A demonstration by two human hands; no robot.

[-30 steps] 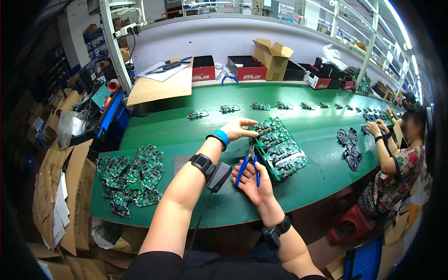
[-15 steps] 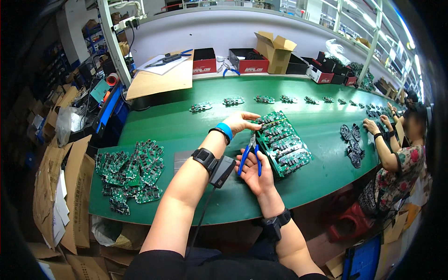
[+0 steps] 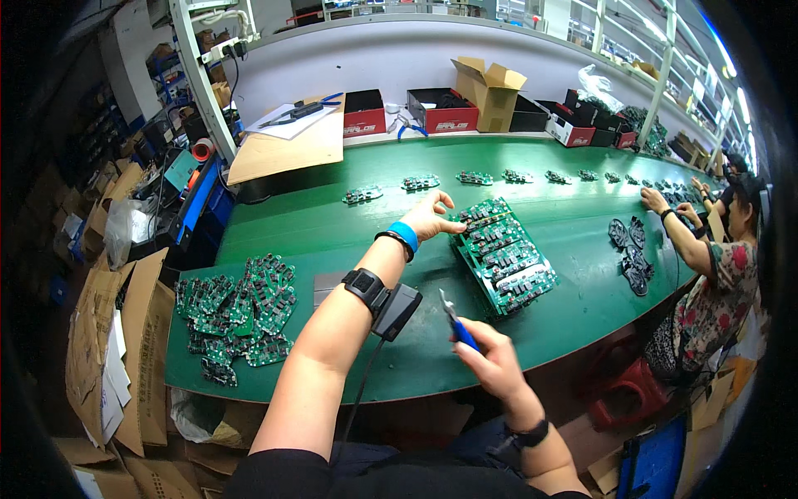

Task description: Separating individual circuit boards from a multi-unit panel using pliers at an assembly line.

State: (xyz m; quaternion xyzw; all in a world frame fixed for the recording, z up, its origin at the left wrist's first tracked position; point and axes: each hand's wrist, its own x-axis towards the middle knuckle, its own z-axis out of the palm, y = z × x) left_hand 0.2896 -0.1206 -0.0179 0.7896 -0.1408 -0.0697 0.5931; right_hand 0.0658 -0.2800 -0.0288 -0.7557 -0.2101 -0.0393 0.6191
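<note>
My left hand [image 3: 428, 219] is at the upper left corner of a stack of green circuit board panels [image 3: 509, 259]. Its thumb reaches to the panel's edge, while the other fingers are raised and apart from it. The panels carry rows of black components and lie tilted on the green table. Nearer to me, my right hand [image 3: 497, 364] is closed around blue-handled cutting pliers [image 3: 460, 328]. Their metal jaws point up and left, apart from the panels. The fingers partly hide the handles.
Loose circuit boards [image 3: 237, 312] are heaped on the left. A row of single boards [image 3: 421, 182] runs along the far side. Dark shaped parts [image 3: 632, 256] lie on the right, near a co-worker [image 3: 713, 266]. Cardboard boxes [image 3: 490, 94] line the back edge.
My right hand has drawn the pliers away from the panel, toward me and to the right, and its fingers have closed round the handles. My left fingers have lifted a little off the panel.
</note>
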